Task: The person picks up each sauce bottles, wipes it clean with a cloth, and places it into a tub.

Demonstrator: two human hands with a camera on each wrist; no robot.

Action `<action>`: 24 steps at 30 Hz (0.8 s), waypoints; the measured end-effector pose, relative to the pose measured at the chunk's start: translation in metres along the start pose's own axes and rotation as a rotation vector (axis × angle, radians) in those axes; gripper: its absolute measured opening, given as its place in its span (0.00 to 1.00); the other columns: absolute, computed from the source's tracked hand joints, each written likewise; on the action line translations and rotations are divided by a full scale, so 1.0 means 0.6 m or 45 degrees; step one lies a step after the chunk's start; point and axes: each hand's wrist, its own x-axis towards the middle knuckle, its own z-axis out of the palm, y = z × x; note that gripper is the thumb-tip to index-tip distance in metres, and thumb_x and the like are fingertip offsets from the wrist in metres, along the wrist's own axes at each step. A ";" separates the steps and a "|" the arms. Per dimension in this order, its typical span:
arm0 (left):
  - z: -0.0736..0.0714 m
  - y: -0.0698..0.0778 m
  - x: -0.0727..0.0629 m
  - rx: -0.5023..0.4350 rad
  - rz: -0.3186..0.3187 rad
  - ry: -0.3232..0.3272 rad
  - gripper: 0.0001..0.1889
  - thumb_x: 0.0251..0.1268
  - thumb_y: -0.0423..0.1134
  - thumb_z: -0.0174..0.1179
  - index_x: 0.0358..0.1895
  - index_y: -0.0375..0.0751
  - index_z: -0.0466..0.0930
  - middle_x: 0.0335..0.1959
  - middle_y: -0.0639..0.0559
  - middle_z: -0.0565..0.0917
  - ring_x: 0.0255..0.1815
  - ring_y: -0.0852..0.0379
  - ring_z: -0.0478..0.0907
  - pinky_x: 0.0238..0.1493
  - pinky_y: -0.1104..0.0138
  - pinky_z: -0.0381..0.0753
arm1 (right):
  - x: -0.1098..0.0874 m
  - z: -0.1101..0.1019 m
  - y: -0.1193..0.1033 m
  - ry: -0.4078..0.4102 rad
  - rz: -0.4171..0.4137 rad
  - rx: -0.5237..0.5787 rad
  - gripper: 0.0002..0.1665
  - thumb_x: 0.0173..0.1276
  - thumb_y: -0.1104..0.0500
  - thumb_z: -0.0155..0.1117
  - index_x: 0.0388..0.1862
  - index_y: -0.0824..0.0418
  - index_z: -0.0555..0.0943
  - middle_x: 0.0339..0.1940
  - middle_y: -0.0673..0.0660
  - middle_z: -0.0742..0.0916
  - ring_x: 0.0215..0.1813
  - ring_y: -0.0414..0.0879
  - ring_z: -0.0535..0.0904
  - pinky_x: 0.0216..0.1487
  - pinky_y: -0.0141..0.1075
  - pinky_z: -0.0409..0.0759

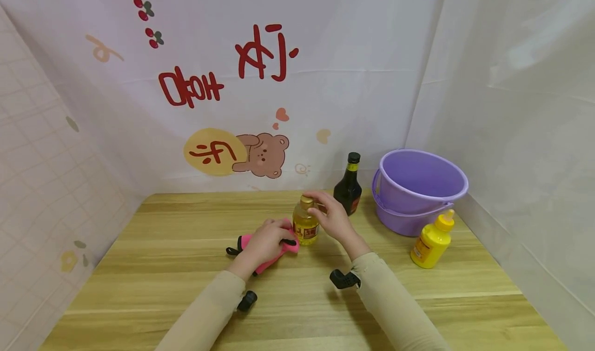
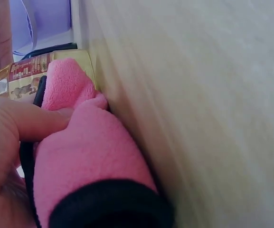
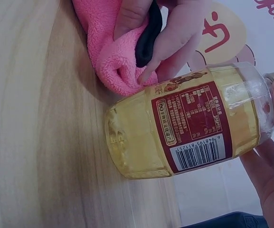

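Observation:
My left hand (image 1: 267, 242) grips a pink cloth (image 2: 94, 142) with black edging, bunched up low over the table. The cloth's far end is right at the side of a clear bottle of yellow oil (image 3: 193, 123) with a red label. At the bottle's top, my right hand (image 1: 332, 218) holds the neck by the gold cap, thumb on one side and fingers on the other. The oil bottle stands upright in the head view. In the right wrist view, fingers of the left hand (image 3: 174, 42) pinch the cloth beside a black strip.
Behind the right hand stands a dark bottle (image 1: 347, 191) with a black cap. A purple bucket (image 1: 404, 214) is at the back right, with a yellow squeeze bottle (image 1: 431, 242) in front of it. White printed sheets hang around the wooden table (image 1: 186, 289).

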 end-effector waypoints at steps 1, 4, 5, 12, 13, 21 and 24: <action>-0.001 -0.001 0.000 -0.006 0.006 -0.003 0.14 0.56 0.26 0.67 0.39 0.52 0.91 0.54 0.49 0.81 0.50 0.43 0.75 0.48 0.51 0.79 | 0.000 0.000 0.000 0.001 -0.001 0.000 0.24 0.69 0.65 0.64 0.63 0.56 0.78 0.59 0.56 0.81 0.59 0.53 0.78 0.58 0.49 0.79; -0.008 -0.004 -0.001 -0.055 0.044 -0.005 0.15 0.55 0.23 0.66 0.39 0.49 0.91 0.54 0.46 0.82 0.52 0.42 0.76 0.53 0.50 0.76 | 0.000 0.000 0.000 0.005 -0.002 -0.001 0.24 0.68 0.65 0.64 0.63 0.56 0.78 0.59 0.56 0.81 0.59 0.53 0.78 0.58 0.49 0.79; -0.012 -0.007 -0.002 -0.062 0.060 0.002 0.15 0.55 0.22 0.66 0.39 0.47 0.90 0.54 0.45 0.82 0.53 0.42 0.77 0.56 0.50 0.75 | 0.000 0.000 0.000 0.005 -0.001 0.001 0.24 0.68 0.65 0.64 0.63 0.56 0.78 0.59 0.56 0.81 0.59 0.53 0.78 0.58 0.49 0.79; -0.065 -0.015 0.002 -0.184 0.076 0.208 0.15 0.54 0.19 0.64 0.40 0.41 0.90 0.57 0.40 0.82 0.58 0.41 0.78 0.59 0.52 0.77 | 0.001 -0.001 -0.001 -0.004 0.007 0.003 0.23 0.68 0.65 0.64 0.63 0.56 0.78 0.59 0.57 0.81 0.59 0.53 0.78 0.58 0.48 0.79; -0.074 -0.014 0.005 -0.199 0.073 0.244 0.14 0.55 0.20 0.65 0.40 0.40 0.90 0.57 0.41 0.82 0.59 0.41 0.78 0.60 0.51 0.76 | 0.001 -0.001 0.000 -0.003 0.012 0.000 0.23 0.68 0.65 0.64 0.63 0.56 0.78 0.59 0.56 0.81 0.59 0.52 0.78 0.58 0.48 0.79; -0.116 0.005 0.022 -0.190 0.124 0.379 0.15 0.54 0.21 0.68 0.42 0.42 0.91 0.58 0.43 0.81 0.59 0.39 0.76 0.60 0.49 0.75 | 0.001 -0.002 0.003 -0.005 -0.026 -0.002 0.24 0.68 0.65 0.65 0.63 0.56 0.79 0.59 0.57 0.81 0.59 0.53 0.79 0.58 0.48 0.79; -0.117 0.011 0.029 -0.176 0.181 0.397 0.15 0.53 0.22 0.69 0.42 0.42 0.91 0.58 0.43 0.82 0.58 0.39 0.76 0.60 0.49 0.75 | 0.001 -0.002 0.002 -0.011 -0.024 -0.005 0.24 0.68 0.65 0.64 0.63 0.55 0.79 0.59 0.56 0.81 0.59 0.53 0.78 0.58 0.48 0.79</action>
